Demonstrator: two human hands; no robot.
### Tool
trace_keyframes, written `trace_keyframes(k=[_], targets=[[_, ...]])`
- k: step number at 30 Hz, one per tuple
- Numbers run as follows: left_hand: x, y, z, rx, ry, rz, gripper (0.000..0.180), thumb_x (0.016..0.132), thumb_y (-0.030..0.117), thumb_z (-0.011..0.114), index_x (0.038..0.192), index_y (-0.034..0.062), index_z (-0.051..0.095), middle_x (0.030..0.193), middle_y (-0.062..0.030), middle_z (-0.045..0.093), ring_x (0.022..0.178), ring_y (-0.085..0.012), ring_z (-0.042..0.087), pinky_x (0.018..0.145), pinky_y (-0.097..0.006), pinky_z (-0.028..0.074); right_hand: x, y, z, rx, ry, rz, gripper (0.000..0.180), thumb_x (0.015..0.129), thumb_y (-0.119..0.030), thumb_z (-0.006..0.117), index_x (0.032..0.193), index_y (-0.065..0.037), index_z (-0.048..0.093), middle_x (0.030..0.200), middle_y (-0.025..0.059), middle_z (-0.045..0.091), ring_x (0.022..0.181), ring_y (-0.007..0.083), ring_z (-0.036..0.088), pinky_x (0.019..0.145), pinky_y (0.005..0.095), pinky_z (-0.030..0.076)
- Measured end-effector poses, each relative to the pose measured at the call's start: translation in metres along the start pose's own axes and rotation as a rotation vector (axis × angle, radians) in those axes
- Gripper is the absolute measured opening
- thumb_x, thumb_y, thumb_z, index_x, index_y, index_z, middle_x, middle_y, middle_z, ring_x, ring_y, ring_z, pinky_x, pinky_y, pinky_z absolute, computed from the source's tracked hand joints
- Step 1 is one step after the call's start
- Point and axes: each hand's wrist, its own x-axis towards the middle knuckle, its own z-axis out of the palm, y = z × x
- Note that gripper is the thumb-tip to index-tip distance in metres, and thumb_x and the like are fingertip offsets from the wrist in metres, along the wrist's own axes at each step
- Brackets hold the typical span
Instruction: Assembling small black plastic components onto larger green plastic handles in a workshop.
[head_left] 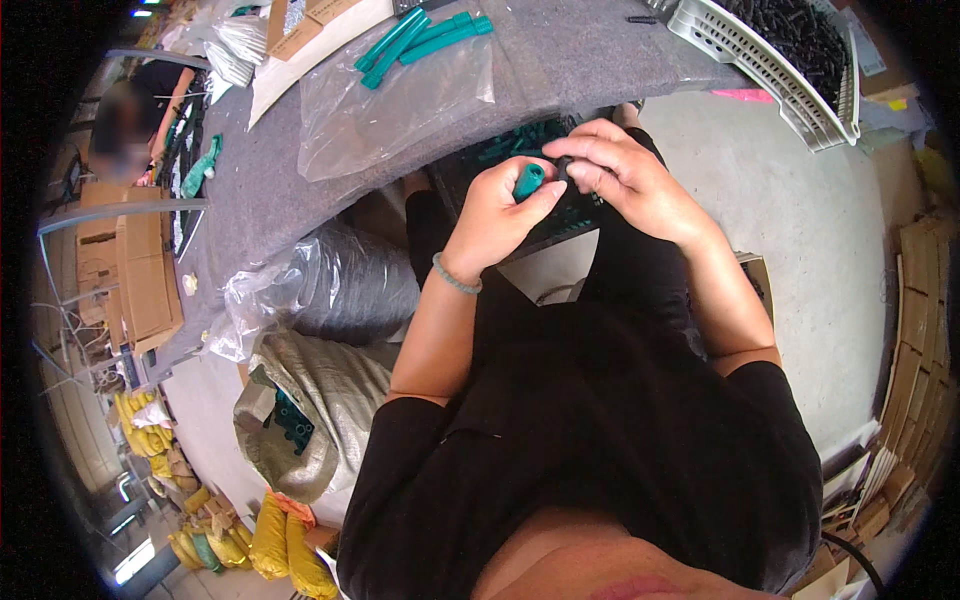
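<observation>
The left hand (500, 205) wraps its grip around a smooth teal plastic tube (528, 180), just above a black crate (470, 165) on the lap. The right hand (620, 170) pinches a small dark piece at the tube's tip; the felt-covered grey surface (560, 60) lies beyond the crate.

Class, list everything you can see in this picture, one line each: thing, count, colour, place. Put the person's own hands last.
Teal tubes: about four, teal, on the grey table, top centre.
Clear plastic bag: one, transparent, on the table under the tubes.
White basket: one, white, filled with small black parts, top right.
Black crate: one, black, holding teal parts, on the lap behind the hands.
Woven sack: one, grey-green, open on the floor, teal parts inside.
Plastic-wrapped bundle: one, dark, under the table edge.
Yellow bags: several, yellow, floor, lower left.
Cardboard boxes: several, brown, left.
Co-worker: one, seated, far left.
Left hand: grip on a teal tube.
Right hand: fingertips at the tube's end, on a small dark part.
</observation>
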Motion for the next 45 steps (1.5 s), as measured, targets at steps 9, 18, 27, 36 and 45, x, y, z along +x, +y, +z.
trace_keyframes(k=[9, 18, 27, 36, 45], targets=[[0.002, 0.005, 0.000, 0.330, 0.023, 0.254, 0.022, 0.081, 0.015, 0.065, 0.097, 0.0018, 0.058, 0.081, -0.0111, 0.056, 0.072, -0.0236, 0.057, 0.063, -0.031, 0.045, 0.000, -0.010, -0.001, 0.381, 0.177, 0.302, 0.019, 0.088, -0.015, 0.061, 0.102, -0.001, 0.060, 0.085, 0.0013, 0.059, 0.066, 0.0053, 0.054, 0.064, 0.0202, 0.046], [-0.003, 0.009, -0.001, 0.509, 0.065, 0.267, 0.022, 0.081, 0.017, 0.062, 0.097, 0.0028, 0.057, 0.075, -0.0144, 0.057, 0.068, -0.0310, 0.057, 0.061, -0.036, 0.045, 0.002, -0.008, 0.010, 0.321, 0.122, 0.319, 0.020, 0.088, -0.017, 0.062, 0.099, -0.001, 0.059, 0.084, 0.0030, 0.058, 0.070, 0.0082, 0.055, 0.064, 0.0227, 0.046], [0.001, 0.007, -0.011, 0.458, 0.030, 0.334, 0.019, 0.076, 0.019, 0.059, 0.082, 0.0015, 0.058, 0.070, -0.0136, 0.055, 0.066, -0.0321, 0.054, 0.059, -0.041, 0.039, 0.003, -0.020, 0.005, -0.206, 0.069, -0.090, 0.015, 0.083, -0.012, 0.063, 0.095, -0.005, 0.059, 0.090, 0.0115, 0.056, 0.079, 0.0288, 0.059, 0.067, 0.0335, 0.048], [-0.002, 0.013, -0.006, 0.603, 0.116, 0.388, 0.017, 0.068, 0.019, 0.059, 0.072, 0.0034, 0.056, 0.067, -0.0102, 0.054, 0.065, -0.0294, 0.053, 0.058, -0.040, 0.038, 0.000, -0.028, 0.007, -0.499, 0.022, -0.109, 0.016, 0.083, -0.020, 0.061, 0.093, -0.007, 0.059, 0.088, 0.0100, 0.056, 0.074, 0.0300, 0.060, 0.063, 0.0378, 0.049], [-0.004, 0.011, 0.001, 0.863, 0.226, 0.441, 0.020, 0.066, 0.021, 0.059, 0.071, 0.0030, 0.054, 0.065, -0.0111, 0.052, 0.061, -0.0312, 0.052, 0.056, -0.041, 0.039, -0.001, -0.018, 0.019, -0.498, 0.028, -0.002, 0.018, 0.085, -0.023, 0.058, 0.084, -0.005, 0.058, 0.080, 0.0127, 0.056, 0.071, 0.0318, 0.059, 0.061, 0.0395, 0.048]])
